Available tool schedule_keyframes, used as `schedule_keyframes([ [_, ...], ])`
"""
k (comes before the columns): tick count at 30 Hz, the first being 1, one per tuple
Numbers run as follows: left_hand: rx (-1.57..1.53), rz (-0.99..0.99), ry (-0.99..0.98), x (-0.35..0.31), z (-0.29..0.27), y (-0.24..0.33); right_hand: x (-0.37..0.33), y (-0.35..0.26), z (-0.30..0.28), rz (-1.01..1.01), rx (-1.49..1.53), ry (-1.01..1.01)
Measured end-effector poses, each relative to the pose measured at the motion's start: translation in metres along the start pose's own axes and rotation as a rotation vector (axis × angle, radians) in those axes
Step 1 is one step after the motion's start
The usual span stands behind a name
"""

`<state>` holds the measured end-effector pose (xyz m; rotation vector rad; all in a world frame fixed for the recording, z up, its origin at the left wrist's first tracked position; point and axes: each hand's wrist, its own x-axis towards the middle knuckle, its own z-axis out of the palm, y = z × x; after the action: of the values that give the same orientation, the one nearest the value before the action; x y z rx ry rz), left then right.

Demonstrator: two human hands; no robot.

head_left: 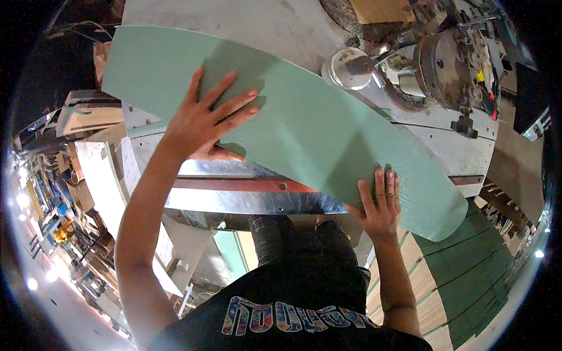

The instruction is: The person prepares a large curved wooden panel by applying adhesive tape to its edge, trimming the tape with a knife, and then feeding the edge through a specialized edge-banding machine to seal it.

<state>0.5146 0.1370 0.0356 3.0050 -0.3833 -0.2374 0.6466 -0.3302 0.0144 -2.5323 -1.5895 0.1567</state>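
A long pale green panel (298,128) with curved edges and a rounded right end lies slantwise across a pale worktable. My left hand (205,120) rests flat on its left half, fingers spread and the thumb by the near edge. Farther right, my right hand (380,202) lies on the panel near its front edge, fingers stretched out and the thumb pointing left along that edge. The panel's right end reaches past the table's near side. Both hands touch the panel's upper face; its underside is hidden.
A machine with a round metal body (436,64) stands at the far right, beside a whitish cup-shaped part (348,68) near the panel's edge. A red strip (246,185) and shiny metal rail run along the table front. Green slatted boards (468,269) sit at lower right.
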Motion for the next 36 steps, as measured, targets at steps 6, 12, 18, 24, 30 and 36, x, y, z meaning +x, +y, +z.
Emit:
schedule_keyframes([
  [6,-0.018,-0.094,0.033,-0.024,-0.006,-0.021,0.032,-0.032,-0.005,0.029,0.060,-0.017],
  [12,-0.599,-0.705,0.692,-0.007,0.032,0.139,0.056,-0.048,-0.007,0.016,0.069,0.013],
  [18,-0.513,-1.441,0.798,0.132,0.020,0.226,0.063,-0.044,-0.008,-0.116,-0.017,-0.013],
  [24,-0.393,-1.545,0.968,0.129,0.029,0.203,-0.035,0.043,-0.028,-0.059,-0.047,-0.035],
  [30,-0.307,-1.514,0.955,0.112,0.036,0.173,-0.036,0.054,-0.020,-0.023,-0.033,0.008],
  [36,-0.379,-1.502,0.962,0.097,0.029,0.148,-0.012,0.039,-0.014,-0.056,-0.038,-0.013],
])
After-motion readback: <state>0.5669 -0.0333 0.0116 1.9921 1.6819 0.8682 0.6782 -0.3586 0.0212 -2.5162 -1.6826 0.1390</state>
